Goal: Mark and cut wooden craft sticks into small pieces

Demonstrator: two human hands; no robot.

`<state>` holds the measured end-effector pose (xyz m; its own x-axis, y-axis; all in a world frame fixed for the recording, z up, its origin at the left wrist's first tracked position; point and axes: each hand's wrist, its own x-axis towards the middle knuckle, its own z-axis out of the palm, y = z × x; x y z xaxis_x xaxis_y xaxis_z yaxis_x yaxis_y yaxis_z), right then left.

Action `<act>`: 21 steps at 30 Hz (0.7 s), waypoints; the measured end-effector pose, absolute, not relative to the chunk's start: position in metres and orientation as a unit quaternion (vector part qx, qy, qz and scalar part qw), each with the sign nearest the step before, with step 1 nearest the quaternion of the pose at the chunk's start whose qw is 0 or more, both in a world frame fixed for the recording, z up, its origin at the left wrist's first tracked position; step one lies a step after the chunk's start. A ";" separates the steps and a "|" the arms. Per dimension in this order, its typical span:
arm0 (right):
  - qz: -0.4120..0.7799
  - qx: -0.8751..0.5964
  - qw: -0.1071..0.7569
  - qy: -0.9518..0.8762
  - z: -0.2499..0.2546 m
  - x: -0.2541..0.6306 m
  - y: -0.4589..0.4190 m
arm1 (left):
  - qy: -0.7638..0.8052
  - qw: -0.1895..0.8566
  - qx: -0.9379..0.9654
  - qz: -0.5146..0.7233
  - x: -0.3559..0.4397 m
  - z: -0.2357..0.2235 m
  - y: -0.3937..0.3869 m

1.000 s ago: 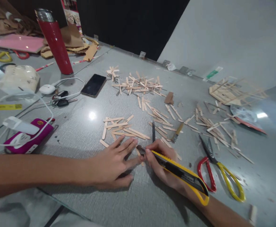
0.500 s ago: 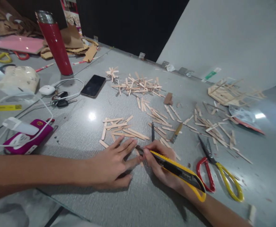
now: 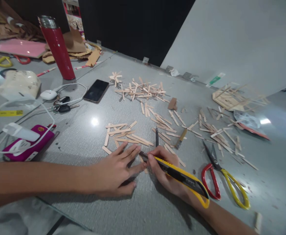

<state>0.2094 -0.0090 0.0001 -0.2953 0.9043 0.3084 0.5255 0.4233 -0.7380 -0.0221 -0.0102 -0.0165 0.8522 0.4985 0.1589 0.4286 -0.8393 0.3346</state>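
Note:
My left hand [image 3: 119, 171] lies with fingers spread on the grey table, its fingertips at a wooden craft stick [image 3: 144, 164] that is partly covered. In my right hand [image 3: 166, 171] is a yellow and black utility knife [image 3: 182, 178]. Its dark blade end points left and meets the stick beside my left fingertips. Several loose craft sticks [image 3: 123, 131] lie just beyond my left hand. A dark pen-like tool [image 3: 157, 137] and a flat brush [image 3: 181, 138] rest past my right hand.
Scissors [image 3: 217, 166] with red and yellow handles lie open at right. Piles of sticks [image 3: 145, 89] spread behind, near a wooden stick frame [image 3: 231, 99]. On the left are a phone [image 3: 96, 91], a red bottle [image 3: 58, 52], keys [image 3: 64, 107] and a purple power bank [image 3: 38, 140] with cables.
The view has shifted slightly. Both hands stay almost where they were, with the utility knife's blade still at the craft stick.

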 end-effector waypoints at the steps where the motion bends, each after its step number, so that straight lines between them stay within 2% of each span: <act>1: 0.252 -0.471 0.366 -0.762 0.000 0.209 -0.009 | 0.243 0.143 0.952 0.121 -0.022 -0.017 -0.010; 8: 0.224 -0.483 0.360 -0.766 0.007 0.203 -0.012 | 0.240 0.111 0.956 0.125 -0.020 -0.018 -0.012; 13: 0.173 -0.482 0.387 -0.767 0.004 0.199 -0.015 | 0.238 0.097 0.957 0.132 -0.019 -0.019 -0.013; 21: 0.192 -0.496 0.360 -0.766 -0.001 0.197 -0.015 | 0.236 0.079 0.960 0.127 -0.017 -0.018 -0.011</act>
<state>0.1967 -0.0145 -0.0008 -0.2478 0.8988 0.3616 0.6224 0.4338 -0.6515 -0.0166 -0.0106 -0.0183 0.8563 0.4734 0.2065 0.4330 -0.8759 0.2126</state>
